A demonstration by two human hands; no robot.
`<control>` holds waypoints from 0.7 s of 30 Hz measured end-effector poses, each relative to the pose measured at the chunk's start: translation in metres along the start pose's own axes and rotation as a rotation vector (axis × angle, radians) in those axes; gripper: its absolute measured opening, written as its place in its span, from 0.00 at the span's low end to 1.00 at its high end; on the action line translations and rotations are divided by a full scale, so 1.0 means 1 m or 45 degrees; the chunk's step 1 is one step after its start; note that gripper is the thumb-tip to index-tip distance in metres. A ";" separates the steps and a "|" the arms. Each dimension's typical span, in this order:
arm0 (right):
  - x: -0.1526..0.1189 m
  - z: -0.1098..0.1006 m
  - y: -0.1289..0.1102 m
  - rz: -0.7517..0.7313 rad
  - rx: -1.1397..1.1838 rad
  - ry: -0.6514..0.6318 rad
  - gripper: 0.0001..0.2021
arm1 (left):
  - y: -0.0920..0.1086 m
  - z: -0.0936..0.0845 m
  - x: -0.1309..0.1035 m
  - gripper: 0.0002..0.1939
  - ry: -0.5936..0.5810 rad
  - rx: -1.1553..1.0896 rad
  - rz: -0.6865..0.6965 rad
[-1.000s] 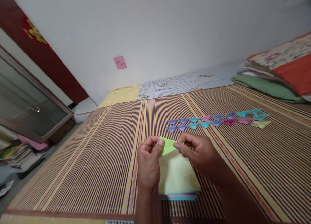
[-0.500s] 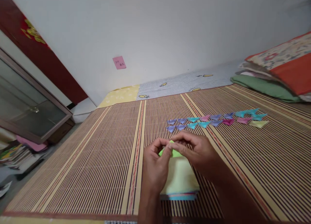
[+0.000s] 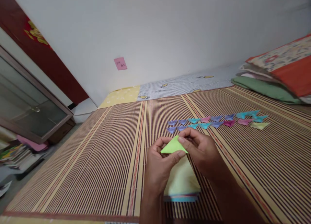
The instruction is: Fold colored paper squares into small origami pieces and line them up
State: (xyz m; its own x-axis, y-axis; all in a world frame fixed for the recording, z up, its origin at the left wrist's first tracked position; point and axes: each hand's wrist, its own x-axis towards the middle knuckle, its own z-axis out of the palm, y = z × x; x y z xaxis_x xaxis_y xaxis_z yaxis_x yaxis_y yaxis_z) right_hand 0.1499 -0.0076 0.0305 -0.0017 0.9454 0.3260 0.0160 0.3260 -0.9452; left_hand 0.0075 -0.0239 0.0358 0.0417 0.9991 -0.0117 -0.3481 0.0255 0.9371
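Observation:
A bright green paper (image 3: 174, 146), folded into a triangle, is held between both hands. My left hand (image 3: 160, 162) grips its lower edge, with the thumb along the front and the fingers behind. Near the top and right side, my right hand (image 3: 200, 149) pinches the same paper. Just below the hands lies a stack of square papers (image 3: 183, 178), pale yellow on top with blue and pink edges underneath. Beyond the hands are two rows of small folded papers, including a magenta one (image 3: 229, 123) and a pale yellow one (image 3: 259, 125).
A striped mat (image 3: 109, 159) covers the surface. Folded bedding (image 3: 267, 88) and an orange patterned pillow (image 3: 291, 68) lie at the back right. A pink note (image 3: 120, 63) is on the wall. Books (image 3: 17, 156) are stacked at the far left.
My left thumb has moved down and right from the top of the green paper to its lower edge. My right hand has shifted slightly right, and more of the green triangle shows.

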 end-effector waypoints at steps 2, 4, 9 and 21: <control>0.001 0.001 0.001 0.079 0.108 0.039 0.08 | -0.002 0.004 0.000 0.19 0.028 -0.054 -0.018; 0.001 0.002 0.000 0.136 0.189 0.063 0.09 | -0.004 0.006 0.001 0.15 0.039 -0.068 -0.009; 0.001 0.004 -0.001 0.148 0.261 0.066 0.07 | -0.005 0.008 0.002 0.08 0.057 0.005 0.054; 0.004 -0.006 0.010 0.059 0.145 0.031 0.09 | -0.003 0.004 0.003 0.09 0.018 0.142 0.084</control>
State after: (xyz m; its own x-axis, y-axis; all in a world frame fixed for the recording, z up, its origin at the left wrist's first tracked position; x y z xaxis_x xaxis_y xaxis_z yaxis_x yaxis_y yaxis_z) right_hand 0.1565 -0.0002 0.0225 0.0204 0.9594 0.2812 -0.0979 0.2819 -0.9544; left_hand 0.0123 -0.0208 0.0341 0.0084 0.9989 0.0469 -0.2431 -0.0434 0.9690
